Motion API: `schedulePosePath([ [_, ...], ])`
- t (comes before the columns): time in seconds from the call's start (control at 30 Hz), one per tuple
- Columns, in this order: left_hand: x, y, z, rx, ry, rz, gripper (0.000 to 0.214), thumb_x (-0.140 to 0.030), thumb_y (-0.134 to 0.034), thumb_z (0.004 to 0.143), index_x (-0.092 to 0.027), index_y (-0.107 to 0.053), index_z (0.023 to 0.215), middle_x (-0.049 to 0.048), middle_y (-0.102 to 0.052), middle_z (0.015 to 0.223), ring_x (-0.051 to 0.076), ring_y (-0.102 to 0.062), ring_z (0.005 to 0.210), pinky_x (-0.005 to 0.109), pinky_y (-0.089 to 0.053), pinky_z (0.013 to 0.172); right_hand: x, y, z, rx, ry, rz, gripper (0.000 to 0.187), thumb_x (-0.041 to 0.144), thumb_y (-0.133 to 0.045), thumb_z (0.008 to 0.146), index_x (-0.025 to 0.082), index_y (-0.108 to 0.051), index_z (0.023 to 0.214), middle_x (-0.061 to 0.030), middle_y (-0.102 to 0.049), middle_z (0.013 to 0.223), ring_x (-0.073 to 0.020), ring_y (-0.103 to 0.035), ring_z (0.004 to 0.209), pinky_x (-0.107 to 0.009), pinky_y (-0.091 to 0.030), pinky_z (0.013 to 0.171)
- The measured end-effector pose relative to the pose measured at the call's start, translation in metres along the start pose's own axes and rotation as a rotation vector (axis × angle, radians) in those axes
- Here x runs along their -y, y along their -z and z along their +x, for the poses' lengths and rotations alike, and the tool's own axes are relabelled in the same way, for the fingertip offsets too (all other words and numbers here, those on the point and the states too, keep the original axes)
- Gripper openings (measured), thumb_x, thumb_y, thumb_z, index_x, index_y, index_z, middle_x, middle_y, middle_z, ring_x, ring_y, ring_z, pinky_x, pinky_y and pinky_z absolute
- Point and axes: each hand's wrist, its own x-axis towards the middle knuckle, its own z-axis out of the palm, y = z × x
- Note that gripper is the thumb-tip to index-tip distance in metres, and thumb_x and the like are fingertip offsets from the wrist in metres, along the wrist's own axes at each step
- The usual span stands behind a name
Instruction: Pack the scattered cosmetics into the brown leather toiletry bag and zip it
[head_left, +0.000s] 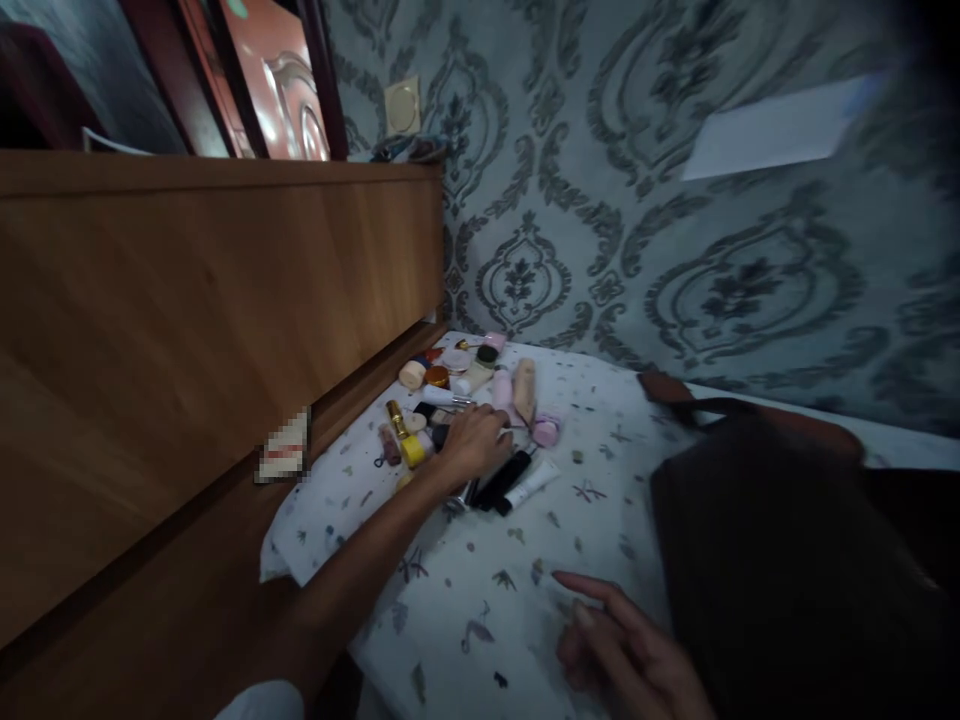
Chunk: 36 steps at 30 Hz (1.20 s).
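Observation:
My left hand (pixel 480 440) reaches into a pile of cosmetics on a white patterned sheet (pixel 600 510), its fingers bent down; what they grip, if anything, is hidden. Close by it lie a black tube (pixel 504 480), a white tube with a black cap (pixel 529 488), a round pink container (pixel 547 429) and a yellow-capped bottle (pixel 412 450). Behind the hand are a beige bottle (pixel 524 385), a pink bottle (pixel 502 386) and a white tube (pixel 442 397). Over the sheet nearer me, my right hand (pixel 626 640) holds nothing, the index finger stretched out and the others loosely bent.
A large dark bag (pixel 780 560) with a strap stands at the right. Along the left runs a wooden panel (pixel 225 300) with a ledge, where a blurred-out packet (pixel 285 452) lies. Patterned wallpaper (pixel 540 200) covers the wall behind, with a white sheet (pixel 772 130) on it.

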Motion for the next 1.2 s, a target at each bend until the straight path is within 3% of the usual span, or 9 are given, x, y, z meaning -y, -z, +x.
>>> schedulePosePath([
  [0.17, 0.015, 0.015, 0.011, -0.105, -0.015, -0.278, 0.022, -0.023, -0.048, 0.091, -0.018, -0.067, 0.102, 0.0062, -0.073, 0.101, 0.019, -0.069, 0.094, 0.031, -0.054, 0.087, 0.005, -0.005, -0.004, -0.037, 0.008, 0.060, 0.063, 0.071, -0.058, 0.083, 0.017, -0.064, 0.115, -0.0019, -0.065, 0.062, -0.0177, -0.059, 0.056, -0.029, -0.045, 0.056],
  [0.33, 0.056, 0.042, 0.019, -0.222, 0.058, -0.415, 0.033, -0.032, -0.039, 0.096, -0.017, -0.064, 0.111, 0.0083, -0.073, 0.099, 0.018, -0.072, 0.080, 0.027, -0.055, 0.065, 0.008, -0.006, -0.005, -0.014, 0.010, 0.095, 0.064, 0.073, -0.058, 0.082, 0.017, -0.065, 0.113, -0.0016, -0.065, 0.061, -0.0168, -0.058, 0.054, -0.029, -0.044, 0.055],
  [0.4, 0.073, 0.047, 0.021, -0.225, 0.083, -0.374, 0.030, -0.031, -0.043, 0.095, -0.017, -0.066, 0.108, 0.0074, -0.073, 0.095, 0.018, -0.071, 0.081, 0.028, -0.056, 0.067, 0.009, -0.009, -0.006, -0.049, 0.020, 0.117, 0.064, 0.073, -0.058, 0.082, 0.017, -0.066, 0.111, -0.0005, -0.063, 0.058, -0.0156, -0.056, 0.052, -0.028, -0.043, 0.054],
  [0.53, 0.092, 0.041, 0.027, -0.142, 0.109, -0.158, 0.017, -0.027, -0.056, 0.095, -0.015, -0.067, 0.102, 0.0072, -0.071, 0.102, 0.021, -0.067, 0.100, 0.040, -0.054, 0.090, 0.009, -0.013, -0.008, -0.089, 0.028, 0.152, 0.062, 0.073, -0.059, 0.081, 0.017, -0.066, 0.109, 0.0004, -0.062, 0.057, -0.0152, -0.055, 0.052, -0.028, -0.042, 0.054],
  [0.7, 0.096, 0.029, 0.040, 0.019, 0.109, 0.082, 0.031, -0.036, -0.062, 0.095, -0.017, -0.062, 0.119, 0.0093, -0.063, 0.123, 0.023, -0.063, 0.109, 0.046, -0.054, 0.093, 0.006, -0.010, -0.006, -0.064, 0.028, 0.152, 0.062, 0.072, -0.058, 0.083, 0.017, -0.064, 0.110, 0.0002, -0.063, 0.059, -0.0153, -0.056, 0.053, -0.028, -0.042, 0.055],
  [0.9, 0.097, 0.025, 0.053, 0.129, 0.085, 0.234, 0.032, -0.035, -0.061, 0.095, -0.018, -0.061, 0.122, 0.0099, -0.062, 0.127, 0.024, -0.062, 0.111, 0.047, -0.054, 0.095, 0.010, -0.004, -0.005, 0.027, 0.014, 0.118, 0.067, 0.075, -0.056, 0.082, 0.016, -0.062, 0.114, -0.0009, -0.065, 0.063, -0.0152, -0.057, 0.055, -0.028, -0.041, 0.055],
  [1.03, 0.096, 0.024, 0.059, 0.151, 0.054, 0.226, 0.033, -0.035, -0.062, 0.095, -0.017, -0.061, 0.122, 0.0099, -0.062, 0.127, 0.024, -0.062, 0.111, 0.047, -0.054, 0.095, 0.014, -0.005, -0.005, 0.024, 0.001, 0.129, 0.067, 0.076, -0.058, 0.079, 0.017, -0.061, 0.110, 0.0008, -0.063, 0.061, -0.0148, -0.056, 0.054, -0.027, -0.040, 0.053],
  [1.2, 0.098, 0.033, 0.059, 0.103, 0.030, 0.076, 0.028, -0.036, -0.061, 0.095, -0.017, -0.064, 0.115, 0.0089, -0.064, 0.121, 0.021, -0.063, 0.106, 0.044, -0.054, 0.092, 0.015, -0.006, -0.009, 0.040, 0.015, 0.129, 0.057, 0.069, -0.057, 0.085, 0.018, -0.062, 0.110, 0.0009, -0.063, 0.063, -0.0150, -0.058, 0.055, -0.027, -0.041, 0.055],
])
